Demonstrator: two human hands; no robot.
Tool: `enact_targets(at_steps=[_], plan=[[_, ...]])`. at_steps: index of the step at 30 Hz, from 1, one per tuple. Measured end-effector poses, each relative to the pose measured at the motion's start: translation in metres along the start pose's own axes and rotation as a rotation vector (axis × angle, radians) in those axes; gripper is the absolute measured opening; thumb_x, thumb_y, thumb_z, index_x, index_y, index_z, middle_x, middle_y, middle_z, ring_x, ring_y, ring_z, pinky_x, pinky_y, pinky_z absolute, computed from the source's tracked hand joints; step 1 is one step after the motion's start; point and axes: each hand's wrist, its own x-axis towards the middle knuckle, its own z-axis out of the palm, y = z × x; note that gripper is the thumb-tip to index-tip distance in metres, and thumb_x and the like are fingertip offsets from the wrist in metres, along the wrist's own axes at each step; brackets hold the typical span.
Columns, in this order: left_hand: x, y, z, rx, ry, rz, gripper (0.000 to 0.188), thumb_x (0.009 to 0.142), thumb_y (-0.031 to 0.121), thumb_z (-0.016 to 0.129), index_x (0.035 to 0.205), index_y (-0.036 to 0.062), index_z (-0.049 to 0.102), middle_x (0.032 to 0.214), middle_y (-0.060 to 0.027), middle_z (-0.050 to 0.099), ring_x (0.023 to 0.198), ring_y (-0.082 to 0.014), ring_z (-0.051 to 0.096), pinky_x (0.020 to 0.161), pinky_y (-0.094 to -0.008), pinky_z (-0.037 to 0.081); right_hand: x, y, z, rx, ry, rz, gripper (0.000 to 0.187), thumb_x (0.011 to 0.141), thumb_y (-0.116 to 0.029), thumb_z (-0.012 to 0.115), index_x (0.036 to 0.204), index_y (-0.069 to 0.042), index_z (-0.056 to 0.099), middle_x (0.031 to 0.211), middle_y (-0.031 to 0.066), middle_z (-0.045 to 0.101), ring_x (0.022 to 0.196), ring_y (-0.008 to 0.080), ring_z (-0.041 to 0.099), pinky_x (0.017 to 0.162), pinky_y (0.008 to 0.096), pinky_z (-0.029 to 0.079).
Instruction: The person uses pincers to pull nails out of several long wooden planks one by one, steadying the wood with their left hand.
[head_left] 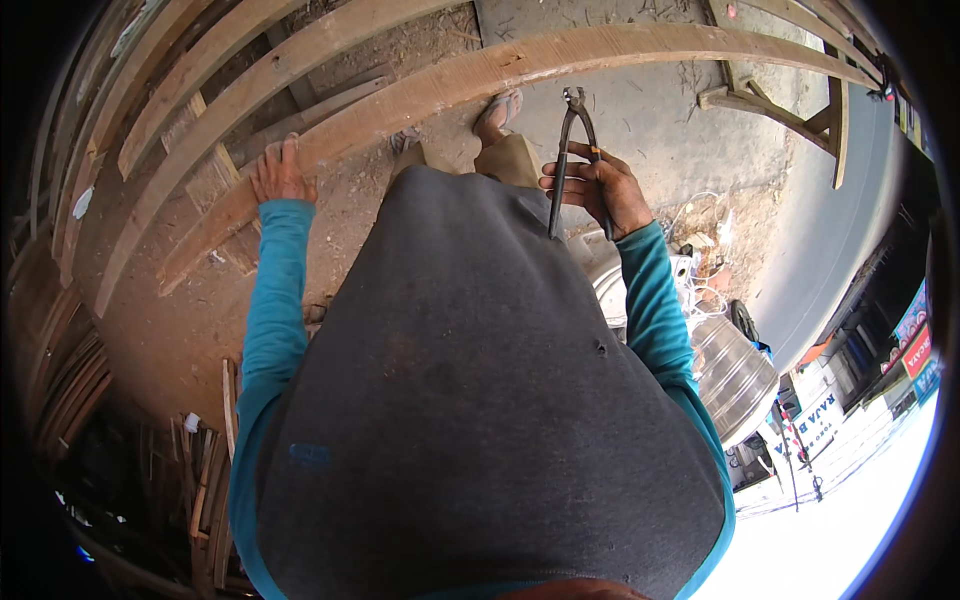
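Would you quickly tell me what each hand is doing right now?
Left hand: open, resting flat on the long wooden plank.
Right hand: closed around the handles of the black pincers, jaws pointing away.

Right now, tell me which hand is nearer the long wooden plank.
Left. The left hand rests flat on the long wooden plank. The right hand holds black pincers off the plank, with the pincer head just below its edge.

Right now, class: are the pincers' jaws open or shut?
Shut: the pincers, held in the right hand, show jaw tips meeting at the top.
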Motion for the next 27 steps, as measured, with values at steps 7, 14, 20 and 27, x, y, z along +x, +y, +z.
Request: enact_targets(at_steps=[7, 14, 20, 27], plan=[[0.001, -0.001, 0.001, 0.0, -0.026, -0.001, 0.08, 0.068, 0.016, 0.084, 0.139, 0.0212, 0.046, 0.129, -0.0175, 0.051, 0.124, -0.0421, 0.049, 0.105, -0.0559, 0.036, -0.003, 0.012, 0.024, -0.139, 0.026, 0.044, 0.055, 0.092, -0.005, 0.034, 0.144, 0.011, 0.032, 0.117, 0.0283, 0.064, 0.103, 0.0359, 0.069, 0.093, 0.0413, 0.058], [-0.001, -0.003, 0.009, 0.006, 0.052, 0.013, 0.081, 0.067, 0.015, 0.084, 0.138, 0.0207, 0.046, 0.127, -0.0173, 0.051, 0.124, -0.0423, 0.049, 0.105, -0.0562, 0.036, 0.007, 0.005, 0.03, -0.383, -0.006, 0.045, 0.055, 0.092, -0.006, 0.037, 0.146, 0.004, 0.036, 0.119, 0.0252, 0.065, 0.106, 0.0343, 0.069, 0.098, 0.0443, 0.055], [-0.001, -0.003, 0.003, -0.02, 0.032, 0.046, 0.082, 0.065, 0.014, 0.084, 0.138, 0.0202, 0.046, 0.125, -0.0158, 0.052, 0.124, -0.0408, 0.049, 0.106, -0.0566, 0.035, 0.006, -0.013, 0.026, -0.495, -0.043, 0.118, 0.051, 0.096, -0.013, 0.039, 0.144, 0.004, 0.039, 0.114, 0.0222, 0.067, 0.101, 0.0321, 0.07, 0.092, 0.0397, 0.057], [-0.003, -0.002, 0.005, 0.014, 0.028, 0.036, 0.082, 0.065, 0.016, 0.084, 0.138, 0.0187, 0.046, 0.126, -0.016, 0.051, 0.123, -0.0416, 0.049, 0.106, -0.0561, 0.035, 0.006, -0.016, 0.023, -0.491, -0.013, 0.118, 0.05, 0.096, -0.013, 0.037, 0.143, 0.004, 0.04, 0.114, 0.0222, 0.066, 0.103, 0.0317, 0.069, 0.093, 0.0409, 0.057]])
